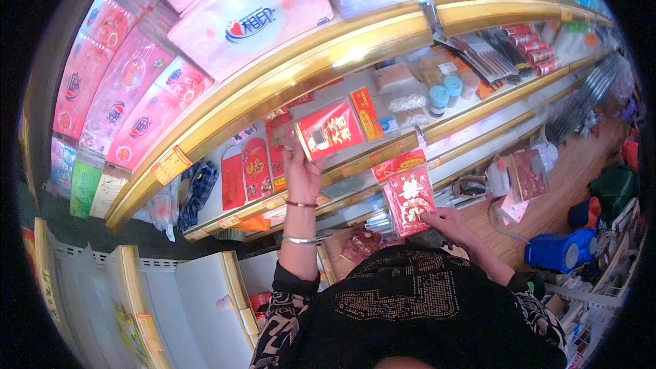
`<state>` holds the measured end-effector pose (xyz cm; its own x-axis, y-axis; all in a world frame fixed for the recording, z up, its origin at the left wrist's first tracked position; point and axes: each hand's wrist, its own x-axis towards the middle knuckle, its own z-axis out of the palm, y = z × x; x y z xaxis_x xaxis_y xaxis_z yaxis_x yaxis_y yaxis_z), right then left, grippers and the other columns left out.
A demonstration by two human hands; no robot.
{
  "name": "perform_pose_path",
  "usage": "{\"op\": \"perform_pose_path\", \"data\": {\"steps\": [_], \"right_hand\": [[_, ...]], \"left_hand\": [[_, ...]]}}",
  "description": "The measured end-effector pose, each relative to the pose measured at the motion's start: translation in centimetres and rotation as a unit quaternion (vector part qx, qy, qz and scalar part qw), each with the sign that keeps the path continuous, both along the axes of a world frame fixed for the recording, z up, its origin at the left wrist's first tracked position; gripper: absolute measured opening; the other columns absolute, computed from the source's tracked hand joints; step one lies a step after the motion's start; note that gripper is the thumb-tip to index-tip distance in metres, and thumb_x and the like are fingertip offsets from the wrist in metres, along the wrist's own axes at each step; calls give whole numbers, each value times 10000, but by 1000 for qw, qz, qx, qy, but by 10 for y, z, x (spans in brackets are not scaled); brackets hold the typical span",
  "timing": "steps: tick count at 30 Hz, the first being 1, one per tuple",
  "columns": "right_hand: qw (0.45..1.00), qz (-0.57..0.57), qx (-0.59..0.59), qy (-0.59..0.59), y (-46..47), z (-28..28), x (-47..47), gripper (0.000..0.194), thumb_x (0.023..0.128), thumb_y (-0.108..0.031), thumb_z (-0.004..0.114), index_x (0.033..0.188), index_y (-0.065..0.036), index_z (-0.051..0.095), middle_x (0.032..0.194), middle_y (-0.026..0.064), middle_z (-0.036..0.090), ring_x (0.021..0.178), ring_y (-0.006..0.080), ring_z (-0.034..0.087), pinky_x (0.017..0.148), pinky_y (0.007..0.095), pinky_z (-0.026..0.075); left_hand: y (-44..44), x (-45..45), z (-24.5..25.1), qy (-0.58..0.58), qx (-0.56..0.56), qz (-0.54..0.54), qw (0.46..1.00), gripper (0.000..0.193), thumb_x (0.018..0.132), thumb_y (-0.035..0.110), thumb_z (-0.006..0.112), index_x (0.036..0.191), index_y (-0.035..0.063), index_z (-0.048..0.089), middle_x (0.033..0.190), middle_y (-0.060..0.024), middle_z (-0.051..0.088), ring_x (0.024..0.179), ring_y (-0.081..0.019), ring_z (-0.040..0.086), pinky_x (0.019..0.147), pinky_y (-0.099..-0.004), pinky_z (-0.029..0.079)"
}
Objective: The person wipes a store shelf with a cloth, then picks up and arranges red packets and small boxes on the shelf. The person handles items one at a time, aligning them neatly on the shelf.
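My left hand (302,171) reaches over the shelf, its fingers at the lower left edge of a plastic-sleeved pack of red envelopes (333,133) with gold print; how firmly they grip it is unclear. An orange-red header card tops that pack. My right hand (451,225) holds a second pack of red envelopes (408,200) by its lower right corner, in front of the shelf edge. Left of the first pack, more red envelopes (256,166) lie side by side on the shelf. A bead bracelet and a metal bangle circle my left wrist.
Pink tissue packs (251,20) fill the upper shelf behind its gold-coloured edge (359,41). Turquoise-lidded containers (439,98) and bagged white pieces stand farther right. A dark red box (529,174) and a blue object (556,251) lie near the wood-look floor at right. White shelving stands lower left.
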<state>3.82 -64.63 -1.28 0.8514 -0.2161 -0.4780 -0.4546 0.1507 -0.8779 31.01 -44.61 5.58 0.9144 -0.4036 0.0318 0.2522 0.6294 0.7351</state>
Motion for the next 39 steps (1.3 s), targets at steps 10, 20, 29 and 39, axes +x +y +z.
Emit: {"op": "perform_pose_path", "data": {"steps": [10,20,29,39], "right_hand": [[998,22,22,-61,27,20,25,294,853,-281,608,906,3,666,838,-10,622,741,54,521,666,223,441],[995,43,42,-75,55,38,32,284,855,-270,610,914,3,663,856,4,633,751,55,540,680,222,451],[990,97,-38,-91,65,56,32,284,856,-266,606,955,-5,662,875,2,639,794,57,543,713,227,452],[989,113,-35,-85,70,61,28,272,873,-250,586,966,-5,658,891,9,640,802,63,546,730,232,449]], "left_hand": [[47,-42,17,-31,109,5,994,233,943,216,412,1134,83,412,1131,-95,529,985,-223,585,710,-388,566],[68,-55,37,-45,125,3,991,321,904,118,481,1217,91,415,1099,-72,537,977,-170,577,729,-304,547],[96,-30,17,-102,-106,-161,976,108,796,31,448,809,72,548,812,-76,532,869,-256,523,883,-394,442],[102,-39,28,-75,-251,-287,921,367,770,403,599,615,83,508,1080,-146,476,1134,-344,435,939,-524,417]]}}
